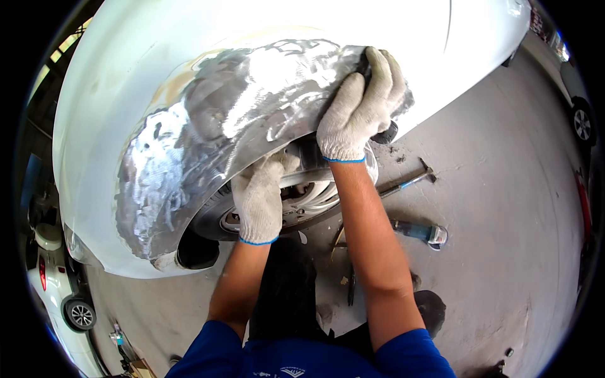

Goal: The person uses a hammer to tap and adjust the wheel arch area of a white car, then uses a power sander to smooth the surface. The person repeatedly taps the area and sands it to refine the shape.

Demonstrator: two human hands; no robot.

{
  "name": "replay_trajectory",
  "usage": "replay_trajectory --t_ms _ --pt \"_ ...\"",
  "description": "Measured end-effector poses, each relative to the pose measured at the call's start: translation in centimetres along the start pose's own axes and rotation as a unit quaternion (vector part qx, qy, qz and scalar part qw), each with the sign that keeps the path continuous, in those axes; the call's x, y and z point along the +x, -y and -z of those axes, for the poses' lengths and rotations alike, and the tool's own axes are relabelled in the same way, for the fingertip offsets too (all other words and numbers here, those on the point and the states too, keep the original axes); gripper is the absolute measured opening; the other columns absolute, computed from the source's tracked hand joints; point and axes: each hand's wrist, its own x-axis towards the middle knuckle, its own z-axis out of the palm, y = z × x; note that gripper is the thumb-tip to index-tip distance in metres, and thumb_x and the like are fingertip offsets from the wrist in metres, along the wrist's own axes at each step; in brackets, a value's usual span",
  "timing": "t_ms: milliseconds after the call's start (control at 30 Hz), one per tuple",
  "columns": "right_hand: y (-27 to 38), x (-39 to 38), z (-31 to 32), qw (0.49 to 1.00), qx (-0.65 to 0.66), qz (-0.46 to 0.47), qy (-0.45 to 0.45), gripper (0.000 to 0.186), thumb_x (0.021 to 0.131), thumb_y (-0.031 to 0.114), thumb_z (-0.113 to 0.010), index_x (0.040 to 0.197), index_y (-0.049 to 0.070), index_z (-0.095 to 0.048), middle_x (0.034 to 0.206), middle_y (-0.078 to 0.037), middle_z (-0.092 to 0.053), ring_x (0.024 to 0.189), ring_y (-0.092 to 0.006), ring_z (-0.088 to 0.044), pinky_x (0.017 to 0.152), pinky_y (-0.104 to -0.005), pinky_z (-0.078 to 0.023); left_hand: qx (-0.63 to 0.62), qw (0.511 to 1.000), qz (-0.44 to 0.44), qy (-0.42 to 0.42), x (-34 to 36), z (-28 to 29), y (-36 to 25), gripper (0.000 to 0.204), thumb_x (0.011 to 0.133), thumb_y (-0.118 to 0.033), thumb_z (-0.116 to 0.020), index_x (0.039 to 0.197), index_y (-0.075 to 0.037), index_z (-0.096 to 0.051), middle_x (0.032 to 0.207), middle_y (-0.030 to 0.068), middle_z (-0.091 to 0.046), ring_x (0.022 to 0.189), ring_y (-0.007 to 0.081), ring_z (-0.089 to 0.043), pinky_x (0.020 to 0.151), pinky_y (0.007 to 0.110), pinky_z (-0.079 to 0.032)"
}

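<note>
A grey workshop floor (498, 189) is spreading around a white car (120, 82). Nearest, the gloved left hand (258, 198) is reaching in at the arch lip (220, 178), fingertips partly hiding, so I cannot tell whether that grip is closing on anything. Farther up, the gloved right hand (360, 113) is bending over a dark object (363, 65) against the bare-metal panel (265, 88); how tightly its grip is clasping, I cannot tell. The panel is curving above the wheel (309, 196), probably behaving as stiff but dentable sheet, smooth and slippery; the lip is likely offering the best hold, perhaps a sharp one. Beyond, a hammer (406, 182) and a grinder (419, 232) are lying on the floor.
</note>
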Motion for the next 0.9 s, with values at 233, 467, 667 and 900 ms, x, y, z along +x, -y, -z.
replay_trajectory --t_ms 233,467,667,900 --pt "-1.0 -0.8 -0.7 0.997 0.058 0.038 -0.044 0.034 0.101 0.017 -0.047 0.120 -0.004 -0.066 0.123 -0.021 -0.062 0.120 -0.0312 -0.054 0.105 -0.0447 -0.043 0.053 0.997 0.034 0.033 -0.6 1.1 -0.6 0.035 0.077 -0.009 -0.061 0.108 0.005 -0.065 0.089 0.0138 -0.066 0.075 0.0213 -0.057 0.076 0.034 -0.047" --pt "-0.4 -0.9 -0.6 0.992 0.098 0.022 -0.074 0.031 0.100 0.013 -0.045 0.113 -0.005 -0.067 0.118 -0.020 -0.063 0.118 -0.0310 -0.055 0.104 -0.0425 -0.045 0.015 0.998 0.053 -0.001 -1.2 -0.2 -1.5 0.030 0.077 -0.003 -0.065 0.106 0.004 -0.068 0.080 0.0139 -0.069 0.073 0.0217 -0.065 0.071 0.034 -0.054" --pt "0.0 -0.7 -0.1 0.999 0.009 0.028 -0.016 0.029 0.102 0.012 -0.046 0.116 -0.005 -0.064 0.123 -0.020 -0.059 0.120 -0.0314 -0.054 0.102 -0.0425 -0.047 0.079 0.989 0.119 0.044 -0.6 1.7 -1.7 0.048 0.077 -0.001 -0.059 0.124 0.008 -0.065 0.086 0.0121 -0.072 0.073 0.0167 -0.063 0.071 0.030 -0.051" --pt "-1.5 -4.7 9.8 0.962 -0.074 -0.261 0.037 0.029 0.098 0.010 -0.059 0.123 -0.002 -0.059 0.122 -0.018 -0.061 0.109 -0.0271 -0.061 0.098 -0.0377 -0.051 0.467 0.876 -0.028 0.119 -0.9 6.2 -4.2 0.029 0.090 -0.009 -0.064 0.116 0.001 -0.071 0.084 0.0104 -0.072 0.077 0.0157 -0.069 0.065 0.029 -0.054"
